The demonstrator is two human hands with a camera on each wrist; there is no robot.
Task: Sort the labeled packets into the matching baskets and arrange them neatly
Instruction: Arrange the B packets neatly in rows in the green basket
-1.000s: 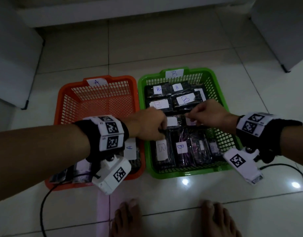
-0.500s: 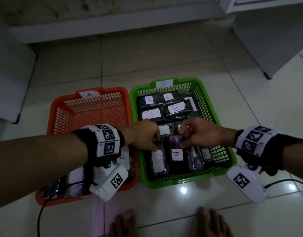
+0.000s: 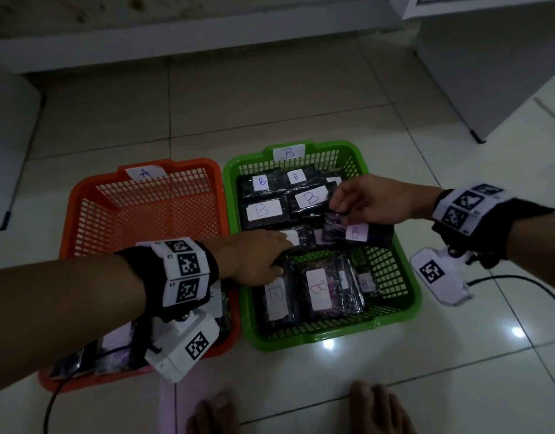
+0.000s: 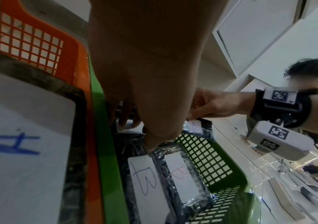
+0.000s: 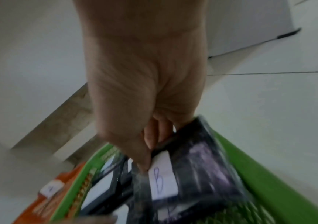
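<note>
Tiled floor (image 3: pixel 301 98), dim light. Right hand (image 3: pixel 368 198) pinches B packet (image 3: pixel 359 232) by corner, raised over green basket's (image 3: pixel 395 321) right edge. Left hand (image 3: pixel 254 261) presses flat on packets at left edge, fingers straight. Risk: thin corner pinch on slick wrap; packet could slip, land askew, disturb rows.

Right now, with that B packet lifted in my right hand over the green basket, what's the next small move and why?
Probably lower the B packet held by your right hand flat into the bare mesh gap of the green basket, since its label matches the basket's B tag. Your left hand rests on the neighbouring packets.
</note>
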